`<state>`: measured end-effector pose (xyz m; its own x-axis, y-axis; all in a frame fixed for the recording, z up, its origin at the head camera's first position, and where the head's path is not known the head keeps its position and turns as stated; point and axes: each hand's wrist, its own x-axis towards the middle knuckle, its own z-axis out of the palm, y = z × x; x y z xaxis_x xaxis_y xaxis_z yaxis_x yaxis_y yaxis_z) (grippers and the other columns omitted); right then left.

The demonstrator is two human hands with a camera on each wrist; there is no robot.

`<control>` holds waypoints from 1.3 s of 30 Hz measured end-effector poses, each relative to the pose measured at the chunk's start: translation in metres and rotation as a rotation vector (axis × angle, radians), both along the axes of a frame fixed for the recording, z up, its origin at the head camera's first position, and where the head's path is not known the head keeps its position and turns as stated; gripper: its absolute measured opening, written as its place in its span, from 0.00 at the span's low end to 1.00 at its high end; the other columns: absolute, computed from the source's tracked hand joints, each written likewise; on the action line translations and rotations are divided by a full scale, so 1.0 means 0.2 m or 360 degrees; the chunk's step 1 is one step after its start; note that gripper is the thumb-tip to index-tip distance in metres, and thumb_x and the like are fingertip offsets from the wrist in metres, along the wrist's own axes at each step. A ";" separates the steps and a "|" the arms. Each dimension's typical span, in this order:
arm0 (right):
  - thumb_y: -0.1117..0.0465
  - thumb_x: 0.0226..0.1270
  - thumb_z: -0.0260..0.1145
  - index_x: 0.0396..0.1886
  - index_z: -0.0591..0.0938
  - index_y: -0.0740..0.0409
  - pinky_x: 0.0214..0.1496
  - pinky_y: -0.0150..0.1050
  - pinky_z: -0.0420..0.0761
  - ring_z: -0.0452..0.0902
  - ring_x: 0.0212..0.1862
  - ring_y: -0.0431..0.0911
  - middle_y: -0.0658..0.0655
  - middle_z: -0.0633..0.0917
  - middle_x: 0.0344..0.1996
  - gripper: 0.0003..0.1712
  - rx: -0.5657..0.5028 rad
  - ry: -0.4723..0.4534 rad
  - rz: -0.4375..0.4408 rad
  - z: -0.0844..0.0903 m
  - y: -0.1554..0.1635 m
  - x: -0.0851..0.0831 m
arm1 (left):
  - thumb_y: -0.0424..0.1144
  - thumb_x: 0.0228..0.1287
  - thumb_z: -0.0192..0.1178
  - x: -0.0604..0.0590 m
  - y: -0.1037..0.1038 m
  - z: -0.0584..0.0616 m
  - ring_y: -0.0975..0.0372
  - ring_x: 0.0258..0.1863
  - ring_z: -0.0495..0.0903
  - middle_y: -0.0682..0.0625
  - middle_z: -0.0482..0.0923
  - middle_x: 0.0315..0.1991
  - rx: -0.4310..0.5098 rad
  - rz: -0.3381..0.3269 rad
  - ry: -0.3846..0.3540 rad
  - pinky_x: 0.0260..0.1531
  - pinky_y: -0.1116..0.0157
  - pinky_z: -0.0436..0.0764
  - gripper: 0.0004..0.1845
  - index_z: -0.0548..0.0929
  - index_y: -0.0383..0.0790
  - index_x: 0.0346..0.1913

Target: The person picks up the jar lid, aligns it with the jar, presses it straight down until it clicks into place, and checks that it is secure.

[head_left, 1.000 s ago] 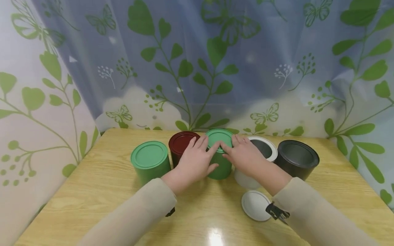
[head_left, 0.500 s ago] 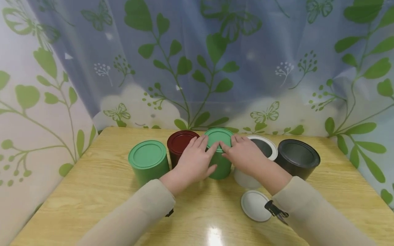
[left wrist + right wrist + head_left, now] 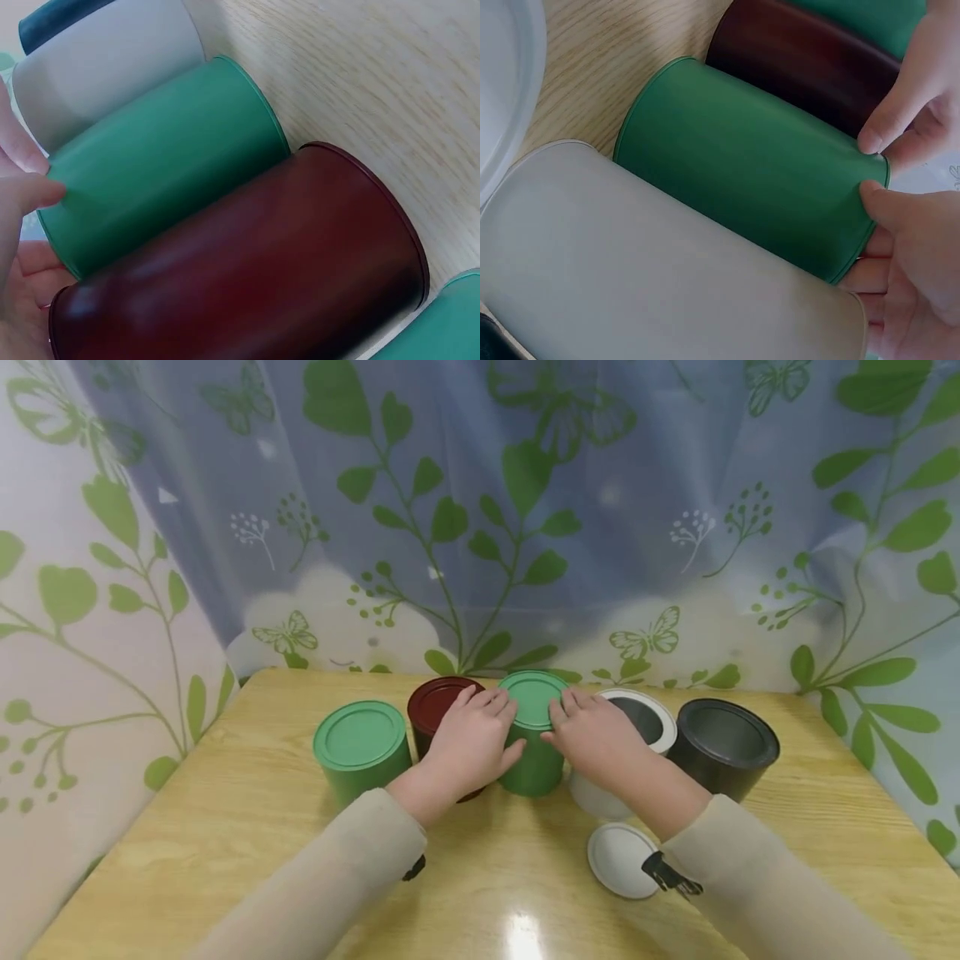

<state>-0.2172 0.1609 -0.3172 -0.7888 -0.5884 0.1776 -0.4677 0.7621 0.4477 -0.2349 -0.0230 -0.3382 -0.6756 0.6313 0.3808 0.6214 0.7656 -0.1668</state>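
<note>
A green can [image 3: 531,770] with a green lid [image 3: 536,697] stands upright in the middle of the row. My left hand [image 3: 467,739] holds its left side at the rim, fingers bent over the lid's edge. On the other side my right hand [image 3: 596,735] grips the rim the same way. Both thumbs press the can's side just below the rim, as the left wrist view shows with the green can [image 3: 165,161] and the right wrist view with the same can [image 3: 750,165]. My left forearm and hand partly cover the dark red can [image 3: 442,703].
The white can [image 3: 603,793] has a dark, open-looking top. A black can [image 3: 723,747] stands at the right, another green can [image 3: 362,739] at the left. The white lid [image 3: 621,860] lies on the wooden table [image 3: 225,827] by my right cuff. A patterned curtain hangs behind.
My index fingers, which met on top of the green lid, have drawn apart to the left and right rim. The cans have not visibly moved.
</note>
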 end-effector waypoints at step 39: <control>0.41 0.71 0.48 0.69 0.58 0.69 0.67 0.54 0.55 0.47 0.71 0.58 0.67 0.57 0.69 0.41 -0.0184 -0.0656 -0.0193 0.06 0.05 -0.07 | 0.65 0.52 0.60 -0.14 0.19 0.05 0.52 0.69 0.54 0.40 0.54 0.70 -0.0374 0.0026 -0.0386 0.64 0.57 0.58 0.47 0.61 0.41 0.69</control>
<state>-0.2303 0.1701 -0.3060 -0.8695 -0.4822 -0.1071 -0.4936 0.8565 0.1511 -0.2623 0.0142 -0.3289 -0.7394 0.6711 0.0531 0.6526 0.7339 -0.1884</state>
